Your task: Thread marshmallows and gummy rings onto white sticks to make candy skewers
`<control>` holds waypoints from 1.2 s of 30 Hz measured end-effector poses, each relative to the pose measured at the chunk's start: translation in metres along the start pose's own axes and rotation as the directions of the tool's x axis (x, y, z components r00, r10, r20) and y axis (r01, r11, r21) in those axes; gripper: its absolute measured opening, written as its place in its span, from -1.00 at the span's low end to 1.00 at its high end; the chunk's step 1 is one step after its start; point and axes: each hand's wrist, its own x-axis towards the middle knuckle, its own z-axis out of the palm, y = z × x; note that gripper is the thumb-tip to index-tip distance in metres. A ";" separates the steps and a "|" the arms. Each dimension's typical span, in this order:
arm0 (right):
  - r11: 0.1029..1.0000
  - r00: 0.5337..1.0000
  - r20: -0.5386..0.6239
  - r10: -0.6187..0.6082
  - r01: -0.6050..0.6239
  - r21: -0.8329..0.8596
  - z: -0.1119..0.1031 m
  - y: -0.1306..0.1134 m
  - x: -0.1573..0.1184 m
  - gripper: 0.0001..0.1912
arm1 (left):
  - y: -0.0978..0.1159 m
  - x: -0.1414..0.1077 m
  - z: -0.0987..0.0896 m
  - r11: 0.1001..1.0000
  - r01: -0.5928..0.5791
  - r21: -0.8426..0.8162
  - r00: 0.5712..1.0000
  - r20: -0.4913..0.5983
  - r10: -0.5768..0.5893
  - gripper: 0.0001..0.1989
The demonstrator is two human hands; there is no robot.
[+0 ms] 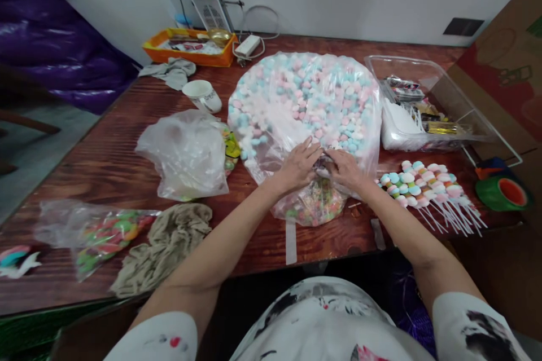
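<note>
A large clear bag of pink, blue and white marshmallows (pixel 309 87) lies mid-worktop (pixel 258 245), a smaller bag of colourful sweets (pixel 320 203) at its near edge. Where they meet, the left hand (pixel 300 166) and right hand (pixel 345 169) rest on bunched plastic, fingers bent; whether they pinch it I cannot tell. To the right lie marshmallow skewers (pixel 423 186), with a clear tub (pixel 400 140) behind; to the left, a whitish plastic bag (pixel 184 152), with a mug (pixel 201 95) behind it and a crumpled cloth (pixel 169 242) nearer.
</note>
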 end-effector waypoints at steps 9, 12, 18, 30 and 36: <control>0.991 0.991 -0.074 -0.110 0.105 -0.079 -0.043 -0.023 -0.056 -0.65 | -0.005 0.009 0.021 0.975 0.197 -0.105 0.977 0.102 -0.186 -0.25; 0.989 0.990 0.130 -0.055 0.072 -0.126 -0.027 -0.019 -0.078 -0.65 | -0.004 0.006 0.022 0.928 0.293 -0.232 0.956 0.051 -0.289 -0.29; 0.965 0.950 0.192 0.246 -0.221 -0.142 -0.017 0.013 -0.034 -0.67 | -0.016 0.001 0.021 0.728 0.311 -0.611 0.928 0.029 -0.372 -0.28; 0.974 0.974 0.003 0.227 -0.227 -0.024 -0.034 0.025 -0.002 -0.59 | -0.015 -0.004 0.023 0.555 0.344 -0.757 0.893 0.082 -0.442 -0.50; 0.906 0.867 -0.383 0.320 -0.162 0.390 -0.043 0.020 -0.034 -0.65 | -0.019 -0.005 0.030 0.433 0.356 -0.828 0.845 0.088 -0.527 -0.57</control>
